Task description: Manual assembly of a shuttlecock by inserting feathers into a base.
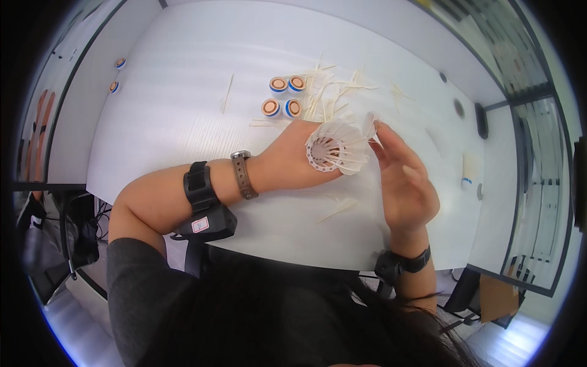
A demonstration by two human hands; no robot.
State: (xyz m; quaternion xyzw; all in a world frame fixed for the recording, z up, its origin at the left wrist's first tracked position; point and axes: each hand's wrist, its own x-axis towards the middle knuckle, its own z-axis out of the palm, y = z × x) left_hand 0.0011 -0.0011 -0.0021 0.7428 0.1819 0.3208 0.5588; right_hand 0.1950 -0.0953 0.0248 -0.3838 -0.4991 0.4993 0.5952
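Observation:
Near the middle of the table, my left hand (292, 153) is closed round a white feather shuttlecock (350, 147). The shuttlecock's open skirt shows its ring of quills, and its base is hidden by the hand. Just right of the skirt, my right hand (408, 183) pinches a single white feather (370, 124) between thumb and fingertips. I cannot tell whether this feather touches the skirt. Beyond the left hand stand several short white round pieces (270, 108) with blue bands and orange-brown tops. A loose pile of white feathers (333, 92) lies to their right.
Single feathers lie on the white table (177, 110): one (228, 93) far left, another (336, 210) near the front. Two more banded pieces (114, 87) sit by the left wall. A white object with a blue band (469, 170) is at the right. Low panels edge the table.

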